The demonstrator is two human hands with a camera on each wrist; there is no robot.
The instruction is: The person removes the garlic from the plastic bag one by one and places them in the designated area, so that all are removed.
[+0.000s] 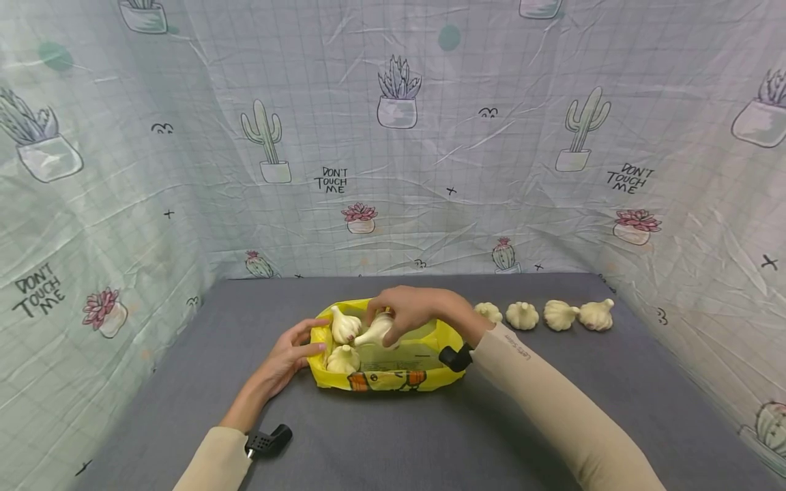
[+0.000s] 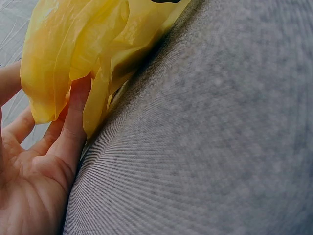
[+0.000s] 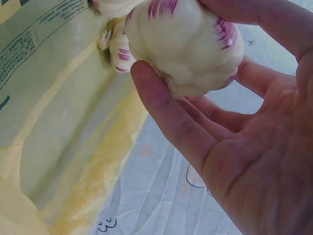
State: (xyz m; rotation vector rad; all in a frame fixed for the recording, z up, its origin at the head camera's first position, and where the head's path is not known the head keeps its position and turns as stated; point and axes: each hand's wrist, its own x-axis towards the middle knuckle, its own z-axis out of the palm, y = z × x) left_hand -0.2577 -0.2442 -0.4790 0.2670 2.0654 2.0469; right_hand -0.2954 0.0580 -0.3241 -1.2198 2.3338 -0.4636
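Observation:
A yellow plastic bag (image 1: 393,378) lies on the table with its mouth spread wide. Inside its left end are two garlic bulbs, one at the back (image 1: 347,327) and one at the front (image 1: 343,359). My right hand (image 1: 411,310) grips a third garlic bulb (image 3: 188,46) between thumb and fingers over the bag's opening, its stem pointing left. At the bag's left end, my left hand (image 1: 287,354) holds the side, thumb and fingers at the rim. The left wrist view shows yellow folds (image 2: 93,44) between its fingers (image 2: 73,120).
Several more garlic bulbs (image 1: 560,315) stand in a row along the back right of the grey table (image 1: 393,436). Behind the table hangs a patterned sheet (image 1: 430,225). The right forearm crosses over the bag's right end.

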